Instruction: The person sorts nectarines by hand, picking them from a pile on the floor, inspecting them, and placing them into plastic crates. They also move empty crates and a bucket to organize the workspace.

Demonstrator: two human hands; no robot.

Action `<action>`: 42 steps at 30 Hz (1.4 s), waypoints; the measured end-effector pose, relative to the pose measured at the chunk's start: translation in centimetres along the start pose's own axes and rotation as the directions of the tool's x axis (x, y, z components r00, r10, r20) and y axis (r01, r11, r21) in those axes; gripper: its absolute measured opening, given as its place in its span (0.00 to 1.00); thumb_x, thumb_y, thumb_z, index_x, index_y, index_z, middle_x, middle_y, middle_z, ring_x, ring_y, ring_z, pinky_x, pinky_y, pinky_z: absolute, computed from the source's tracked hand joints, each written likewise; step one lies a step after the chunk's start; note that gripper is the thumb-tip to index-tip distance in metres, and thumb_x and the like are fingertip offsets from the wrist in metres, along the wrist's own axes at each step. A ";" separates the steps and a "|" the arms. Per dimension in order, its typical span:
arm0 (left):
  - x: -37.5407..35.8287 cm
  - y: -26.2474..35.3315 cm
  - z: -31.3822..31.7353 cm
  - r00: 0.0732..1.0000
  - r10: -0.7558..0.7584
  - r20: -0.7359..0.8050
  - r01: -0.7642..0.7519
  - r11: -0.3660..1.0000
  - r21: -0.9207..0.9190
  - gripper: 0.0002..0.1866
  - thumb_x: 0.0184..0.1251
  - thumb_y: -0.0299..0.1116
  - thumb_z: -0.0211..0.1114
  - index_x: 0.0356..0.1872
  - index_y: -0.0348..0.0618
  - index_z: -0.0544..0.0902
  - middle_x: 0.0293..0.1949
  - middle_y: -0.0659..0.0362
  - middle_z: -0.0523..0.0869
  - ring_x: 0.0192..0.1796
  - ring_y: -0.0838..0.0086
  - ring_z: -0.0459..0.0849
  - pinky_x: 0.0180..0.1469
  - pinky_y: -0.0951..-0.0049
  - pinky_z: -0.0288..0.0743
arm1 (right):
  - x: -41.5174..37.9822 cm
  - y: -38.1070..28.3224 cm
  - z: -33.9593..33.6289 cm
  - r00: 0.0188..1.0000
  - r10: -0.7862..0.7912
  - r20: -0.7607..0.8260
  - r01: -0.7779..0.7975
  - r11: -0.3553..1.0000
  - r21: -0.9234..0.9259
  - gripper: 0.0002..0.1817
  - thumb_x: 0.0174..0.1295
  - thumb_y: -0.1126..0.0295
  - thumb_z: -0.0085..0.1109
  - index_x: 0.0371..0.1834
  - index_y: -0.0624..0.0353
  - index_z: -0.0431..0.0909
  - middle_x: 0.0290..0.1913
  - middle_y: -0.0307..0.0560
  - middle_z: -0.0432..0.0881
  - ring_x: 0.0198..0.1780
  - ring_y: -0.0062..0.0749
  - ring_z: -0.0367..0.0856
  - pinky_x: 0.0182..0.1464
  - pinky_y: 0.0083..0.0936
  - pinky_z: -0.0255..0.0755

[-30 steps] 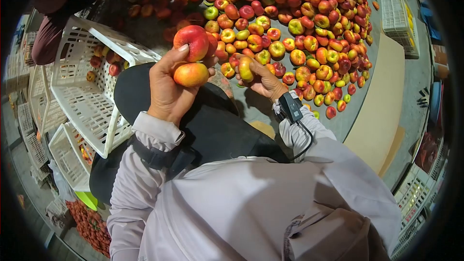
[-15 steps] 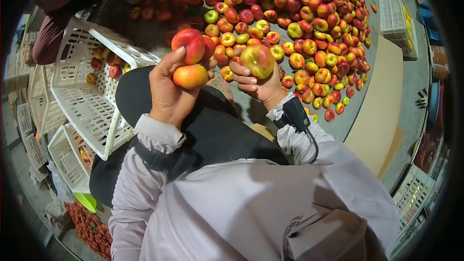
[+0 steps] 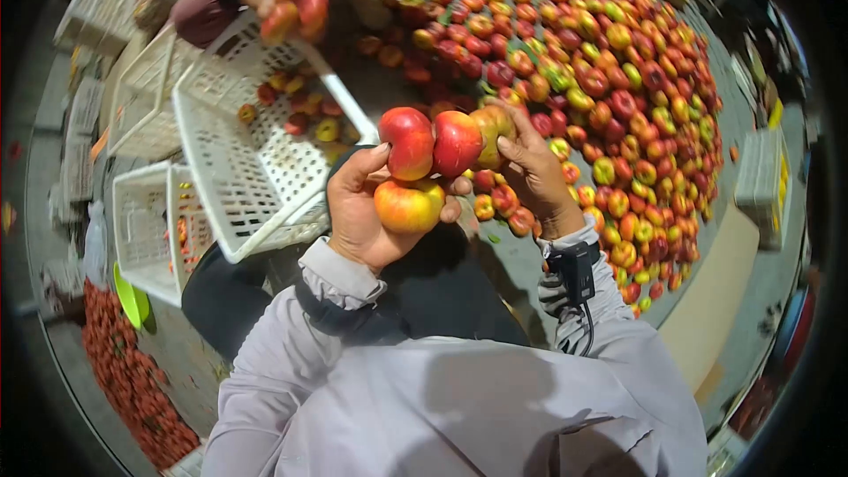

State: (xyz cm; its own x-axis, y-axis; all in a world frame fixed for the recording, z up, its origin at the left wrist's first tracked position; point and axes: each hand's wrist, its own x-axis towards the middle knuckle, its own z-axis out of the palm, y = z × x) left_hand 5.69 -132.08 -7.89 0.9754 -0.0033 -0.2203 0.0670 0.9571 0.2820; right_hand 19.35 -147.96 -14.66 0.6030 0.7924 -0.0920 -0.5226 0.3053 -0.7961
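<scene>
The floor (image 3: 190,358) is grey, and lots of things sit on it. Far left is a heap of small red things (image 3: 132,380), with a bright green thing (image 3: 131,296) near it. Next come a small white basket (image 3: 146,225) and a big white basket (image 3: 225,168) with holes and some fruits inside. Over the big basket, another person's hand (image 3: 258,2) holds a bunch of red fruits (image 3: 281,22). Right of that, a huge pile of fruits (image 3: 618,97) covers the floor, with a flat tan board (image 3: 711,300) and a white crate (image 3: 764,185) past it.

Up over the lap, the left hand (image 3: 362,221) grips a shiny red fruit (image 3: 406,143) and, under it, a yellow and orange fruit (image 3: 409,207). A second red fruit (image 3: 458,143) touches the first, with fingertips just below it. The right hand (image 3: 539,168) pinches a yellow-green and red fruit (image 3: 490,137) beside it.

Both red ones look taller than wide, so their long way goes up and down. The yellow and orange one is wider, lying sideways. Fingers hide part of the last one, so I cannot tell its long way
</scene>
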 end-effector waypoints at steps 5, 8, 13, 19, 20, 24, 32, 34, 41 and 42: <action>-5.6 6.4 -0.9 0.967 0.242 0.078 -0.248 0.966 0.078 0.27 0.60 0.46 0.54 0.55 0.38 0.74 0.51 0.45 0.79 0.48 0.51 0.79 0.40 0.56 0.74 | 10.4 0.4 8.1 0.946 -0.098 0.310 0.261 0.799 -0.542 0.25 0.59 0.67 0.61 0.59 0.59 0.68 0.49 0.46 0.77 0.50 0.27 0.77 0.53 0.25 0.72; -8.2 8.6 -1.6 0.932 0.362 0.004 -0.358 0.919 0.164 0.26 0.59 0.43 0.56 0.55 0.38 0.73 0.51 0.45 0.78 0.49 0.52 0.80 0.41 0.57 0.75 | 16.2 4.2 11.6 0.820 -0.024 0.572 0.546 0.333 -0.769 0.22 0.53 0.64 0.65 0.51 0.53 0.72 0.38 0.52 0.82 0.41 0.42 0.83 0.42 0.31 0.75; -10.0 10.8 -3.7 0.859 0.494 -0.134 -0.461 0.861 0.215 0.26 0.59 0.37 0.58 0.59 0.40 0.70 0.53 0.47 0.77 0.49 0.55 0.80 0.46 0.57 0.77 | 19.8 9.6 13.9 0.620 0.601 0.504 0.718 -0.177 -0.673 0.12 0.51 0.59 0.62 0.36 0.51 0.81 0.32 0.49 0.84 0.37 0.47 0.83 0.40 0.39 0.74; -10.9 12.0 -6.9 0.823 0.512 -0.246 -0.484 0.859 0.168 0.25 0.61 0.34 0.56 0.60 0.42 0.69 0.54 0.48 0.77 0.49 0.57 0.81 0.47 0.58 0.78 | 20.8 10.0 14.7 0.599 0.694 0.400 0.506 0.060 -0.860 0.15 0.54 0.67 0.59 0.47 0.52 0.81 0.38 0.48 0.84 0.42 0.36 0.82 0.43 0.30 0.75; -10.8 12.1 -6.9 0.827 0.507 -0.243 -0.481 0.862 0.160 0.25 0.61 0.34 0.56 0.60 0.42 0.69 0.54 0.48 0.77 0.49 0.57 0.81 0.47 0.58 0.78 | 20.3 9.0 15.3 0.676 0.604 0.423 0.286 0.314 -0.905 0.17 0.56 0.69 0.58 0.51 0.54 0.79 0.39 0.46 0.84 0.42 0.32 0.82 0.42 0.28 0.75; -11.0 11.9 -6.1 0.805 0.540 -0.243 -0.496 0.839 0.221 0.25 0.60 0.34 0.55 0.60 0.38 0.68 0.52 0.45 0.78 0.48 0.58 0.81 0.46 0.59 0.77 | 17.5 4.1 19.7 0.633 0.521 0.573 -0.044 0.762 -0.646 0.28 0.63 0.75 0.56 0.67 0.55 0.62 0.56 0.44 0.75 0.52 0.27 0.76 0.49 0.23 0.73; -12.4 12.1 -5.7 0.787 0.555 -0.268 -0.511 0.831 0.220 0.22 0.57 0.39 0.58 0.49 0.34 0.76 0.42 0.46 0.82 0.42 0.55 0.83 0.43 0.56 0.78 | 15.5 4.2 22.0 0.646 0.386 0.658 0.271 0.690 -0.671 0.35 0.50 0.75 0.71 0.62 0.60 0.65 0.56 0.43 0.73 0.58 0.26 0.72 0.61 0.25 0.68; -12.6 12.4 -5.3 0.798 0.541 -0.264 -0.509 0.841 0.186 0.21 0.57 0.39 0.58 0.47 0.35 0.76 0.40 0.47 0.83 0.40 0.56 0.83 0.42 0.56 0.78 | 15.5 4.1 22.4 0.683 0.336 0.648 0.268 0.711 -0.650 0.32 0.47 0.76 0.73 0.57 0.60 0.68 0.53 0.41 0.74 0.57 0.25 0.72 0.61 0.24 0.67; -12.8 13.9 -5.4 0.605 0.711 -0.357 -0.682 0.695 0.229 0.19 0.59 0.37 0.59 0.49 0.38 0.77 0.45 0.51 0.83 0.48 0.54 0.81 0.43 0.60 0.77 | 16.1 4.3 24.2 0.715 0.211 0.666 0.219 0.837 -0.501 0.34 0.41 0.81 0.75 0.55 0.59 0.69 0.54 0.40 0.73 0.56 0.24 0.73 0.61 0.24 0.69; -13.0 14.1 -5.6 0.597 0.718 -0.358 -0.690 0.687 0.228 0.19 0.59 0.37 0.59 0.49 0.38 0.77 0.45 0.51 0.83 0.48 0.54 0.81 0.43 0.60 0.77 | 16.2 4.2 24.6 0.707 0.216 0.673 0.222 0.837 -0.501 0.34 0.41 0.81 0.75 0.55 0.59 0.69 0.54 0.40 0.73 0.56 0.24 0.73 0.61 0.24 0.69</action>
State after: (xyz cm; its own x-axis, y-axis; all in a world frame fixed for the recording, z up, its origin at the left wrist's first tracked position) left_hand -7.19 -116.93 -6.30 0.5548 0.7893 -0.2631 -0.5793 0.5935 0.5588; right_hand 12.06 -120.88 -4.80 -0.0922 0.9818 0.1660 -0.0016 0.1666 -0.9860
